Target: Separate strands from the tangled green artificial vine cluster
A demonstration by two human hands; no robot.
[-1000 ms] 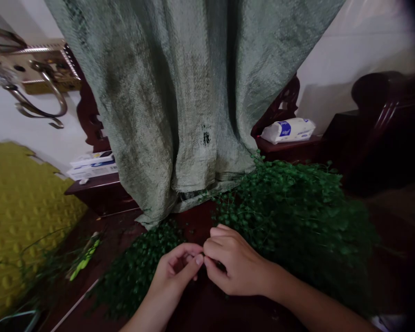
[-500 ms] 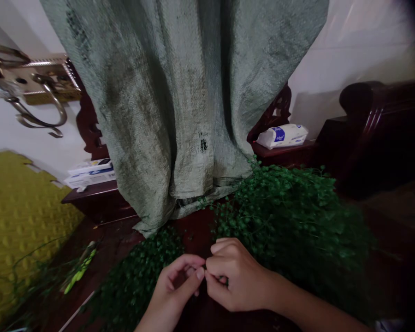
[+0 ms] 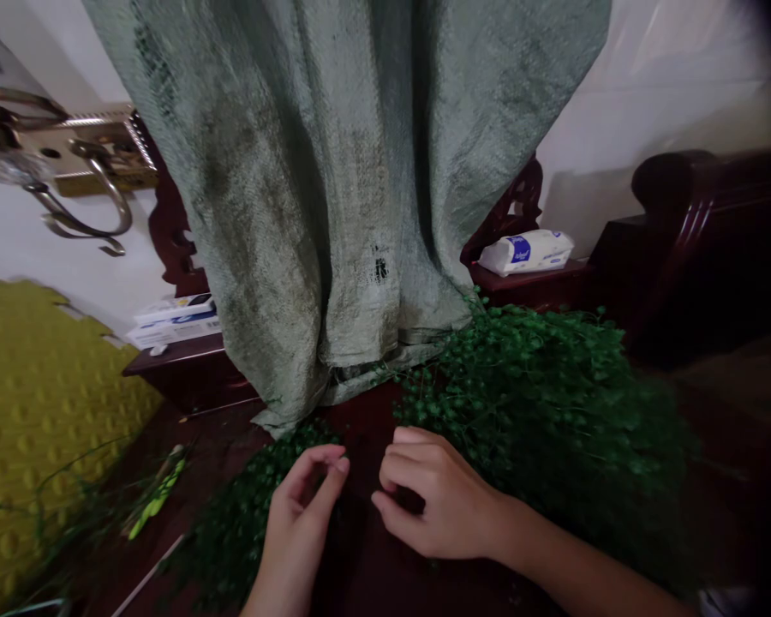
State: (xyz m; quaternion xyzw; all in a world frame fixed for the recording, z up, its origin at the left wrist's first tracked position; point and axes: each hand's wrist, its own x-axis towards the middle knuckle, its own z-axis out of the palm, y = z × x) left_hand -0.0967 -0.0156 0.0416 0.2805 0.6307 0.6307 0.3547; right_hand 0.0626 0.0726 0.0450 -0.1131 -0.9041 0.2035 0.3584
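Observation:
My left hand [image 3: 303, 507] hovers over the left pile of small-leaved green plants [image 3: 244, 514], its thumb and index fingertip pressed together. Whatever may be in that pinch is too small to make out. Across a dark gap, my right hand [image 3: 433, 493] has its fingers curled and its thumb apart from them, with nothing visible between. It is nearest to the larger green heap of plants [image 3: 540, 394] on the right. Both heaps lie on a dark red wooden surface [image 3: 366, 420].
A grey-green woven sack [image 3: 353, 188] hangs at the back. A white tissue pack [image 3: 528, 252] rests on a ledge right of it, white boxes [image 3: 173, 324] left. A yellow-green tool [image 3: 158, 501], a thin pale stick [image 3: 147, 576] and a yellow bumpy mat [image 3: 51, 411] are at left.
My hands, whose fingertips met over the middle, have moved apart. The left went left and slightly up. On the right hand, the thumb has parted from the curled fingers.

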